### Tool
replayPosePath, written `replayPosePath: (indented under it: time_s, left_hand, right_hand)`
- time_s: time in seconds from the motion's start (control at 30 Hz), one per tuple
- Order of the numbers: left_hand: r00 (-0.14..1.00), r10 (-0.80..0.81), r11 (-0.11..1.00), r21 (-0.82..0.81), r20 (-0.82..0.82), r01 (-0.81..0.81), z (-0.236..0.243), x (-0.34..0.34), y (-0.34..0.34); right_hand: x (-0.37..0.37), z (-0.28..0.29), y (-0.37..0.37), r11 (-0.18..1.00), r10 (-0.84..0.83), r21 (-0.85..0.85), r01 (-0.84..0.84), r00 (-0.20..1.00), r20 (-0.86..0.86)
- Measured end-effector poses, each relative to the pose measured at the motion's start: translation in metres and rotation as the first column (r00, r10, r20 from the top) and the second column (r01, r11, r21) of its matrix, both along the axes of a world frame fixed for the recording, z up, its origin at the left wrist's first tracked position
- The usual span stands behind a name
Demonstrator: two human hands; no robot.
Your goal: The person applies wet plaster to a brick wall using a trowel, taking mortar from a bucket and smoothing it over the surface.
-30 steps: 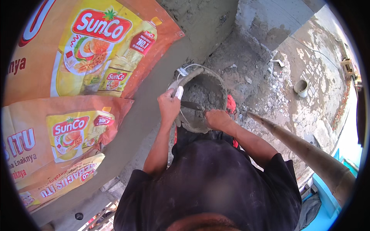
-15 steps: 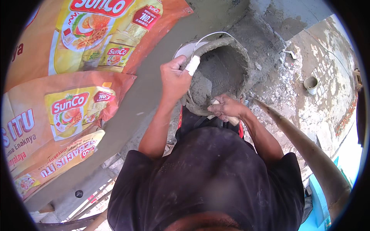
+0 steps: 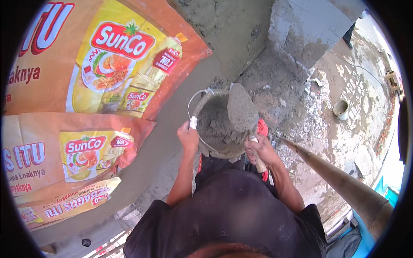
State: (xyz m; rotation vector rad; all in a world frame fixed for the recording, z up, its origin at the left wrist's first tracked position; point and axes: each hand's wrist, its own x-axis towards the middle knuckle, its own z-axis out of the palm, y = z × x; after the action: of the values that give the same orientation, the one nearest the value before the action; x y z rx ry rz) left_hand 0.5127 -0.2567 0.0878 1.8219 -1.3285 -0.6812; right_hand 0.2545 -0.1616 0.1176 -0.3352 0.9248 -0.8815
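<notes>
Orange printed sheets [image 3: 43, 92] were spread along the left. Bamboo pole [image 3: 340, 182], one: slanted across the right side. Bucket [image 3: 224, 151], mortar-crusted, wire-handled: held near the centre, grey mortar [image 3: 211, 120] inside. Pail [image 3: 341, 112], white, small: set well apart on the ground [image 3: 331, 88], far right. Trowel [image 3: 245, 115], pale-handled: blade heaped with mortar, raised over the bucket's right rim. Risk, as judged: mortar could be spilled outside the bucket were the blade tipped rightward. Right hand [image 3: 263, 151]: fingers closed around the trowel handle. Left hand [image 3: 188, 138]: fingers curled closed at the bucket's left rim; whether its wire handle was also gripped could not be told. Wrapping [image 3: 193, 123], white: worn on one left digit.
</notes>
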Motion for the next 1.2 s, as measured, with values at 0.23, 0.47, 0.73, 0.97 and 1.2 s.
replayPosePath:
  time_s: [0.23, 0.47, 0.73, 0.97, 1.2]
  left_hand:
    - [0.997, 0.053, 0.998, 0.039, -0.057, -0.051, -0.020, 0.037, 0.009]
    - [0.999, 0.018, 0.999, 0.046, -0.035, -0.017, -0.019, 0.085, 0.029]
    - [0.993, 0.076, 0.997, -0.010, -0.087, -0.077, -0.015, 0.085, 0.003]
    - [0.996, 0.083, 0.995, -0.042, -0.038, -0.085, -0.023, 0.061, -0.032]
    - [0.915, -0.392, 0.917, -0.038, 0.098, 0.397, 0.033, -0.017, -0.046]
  right_hand:
    - [-0.073, 0.052, -0.069, 0.548, -0.826, -0.416, 0.725, 0.547, -0.134]
    - [-0.097, 0.018, -0.281, 0.019, -0.753, -0.707, 0.707, -0.455, -0.475]
    - [0.128, 0.032, -0.342, 0.516, -0.854, -0.766, 0.384, 0.294, -0.429]
    - [0.025, -0.033, -0.095, 0.784, -0.169, -0.301, -0.543, 0.280, -0.945]
    - [0.025, -0.098, -0.062, 0.693, -0.030, 0.014, -0.721, -0.049, -0.998]
